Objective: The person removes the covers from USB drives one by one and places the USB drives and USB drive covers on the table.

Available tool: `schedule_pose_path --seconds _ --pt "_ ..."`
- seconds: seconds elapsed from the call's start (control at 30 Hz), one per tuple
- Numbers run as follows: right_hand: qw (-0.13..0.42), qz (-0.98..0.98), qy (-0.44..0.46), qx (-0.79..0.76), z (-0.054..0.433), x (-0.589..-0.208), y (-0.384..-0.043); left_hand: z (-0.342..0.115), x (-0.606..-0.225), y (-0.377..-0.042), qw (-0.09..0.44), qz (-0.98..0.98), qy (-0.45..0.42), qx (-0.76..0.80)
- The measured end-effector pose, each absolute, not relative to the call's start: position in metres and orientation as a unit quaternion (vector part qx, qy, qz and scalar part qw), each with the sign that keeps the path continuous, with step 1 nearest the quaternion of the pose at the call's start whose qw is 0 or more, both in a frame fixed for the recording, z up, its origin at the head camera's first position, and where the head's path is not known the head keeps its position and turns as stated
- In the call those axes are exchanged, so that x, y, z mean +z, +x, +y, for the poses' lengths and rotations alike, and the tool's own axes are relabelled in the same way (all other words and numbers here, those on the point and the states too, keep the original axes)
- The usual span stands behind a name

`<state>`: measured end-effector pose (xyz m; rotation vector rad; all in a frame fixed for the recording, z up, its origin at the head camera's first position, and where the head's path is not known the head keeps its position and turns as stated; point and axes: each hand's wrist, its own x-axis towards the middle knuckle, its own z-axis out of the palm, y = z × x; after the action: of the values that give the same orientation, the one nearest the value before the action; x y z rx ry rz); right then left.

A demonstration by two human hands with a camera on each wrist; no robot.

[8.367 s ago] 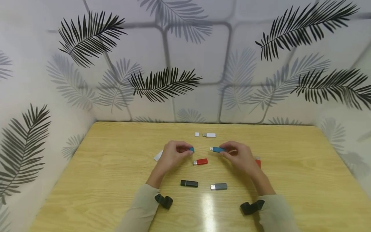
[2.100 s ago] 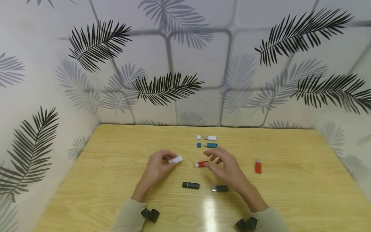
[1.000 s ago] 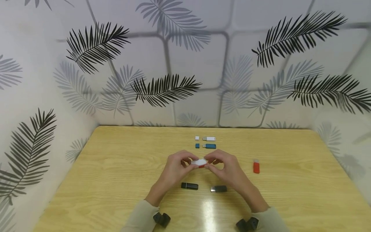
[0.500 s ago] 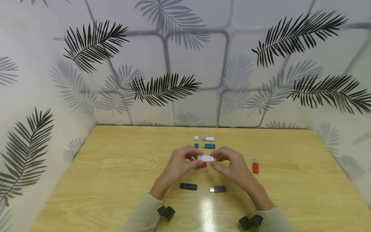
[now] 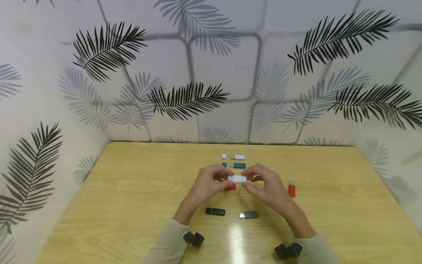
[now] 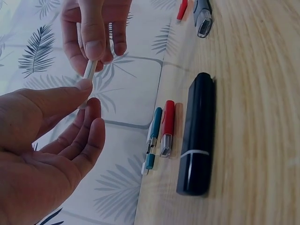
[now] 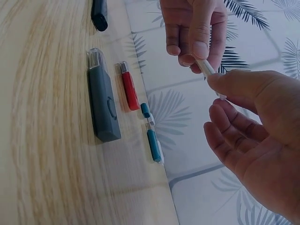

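Observation:
Both hands pinch a white USB stick [image 5: 237,178] held level above the table. My left hand [image 5: 208,183] has its left end between thumb and fingertips, and my right hand [image 5: 268,187] has its right end. In the left wrist view the stick [image 6: 90,70] shows edge-on between the two thumbs. Just below it, a red USB stick [image 5: 229,187] lies partly hidden by the left fingers. Behind the hands are a blue USB stick [image 5: 238,165] and its blue cap [image 5: 224,165], with another white USB stick [image 5: 238,157] and a white cap [image 5: 224,156] farther back.
Nearer the body lie a black USB stick [image 5: 215,211] with its cap on and a dark grey USB stick [image 5: 248,215] with a bare metal plug. To the right of the right hand is another red stick [image 5: 291,189]. A patterned wall [image 5: 224,117] stands behind the wooden table [image 5: 132,172].
The blue stick and cap, earlier in the hands, now lie behind them. The white stick came from the left in the left hand; the right hand left the red stick and took its other end.

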<state>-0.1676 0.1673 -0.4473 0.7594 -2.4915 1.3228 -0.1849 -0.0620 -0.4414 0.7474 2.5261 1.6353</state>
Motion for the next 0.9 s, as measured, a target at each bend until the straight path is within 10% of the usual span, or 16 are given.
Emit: schedule_pose_path --seconds 0.9 --pt "0.136 -0.838 0.317 0.423 0.154 -0.443 -0.169 -0.075 -0.439 -0.18 0.001 0.807 0.249 0.535"
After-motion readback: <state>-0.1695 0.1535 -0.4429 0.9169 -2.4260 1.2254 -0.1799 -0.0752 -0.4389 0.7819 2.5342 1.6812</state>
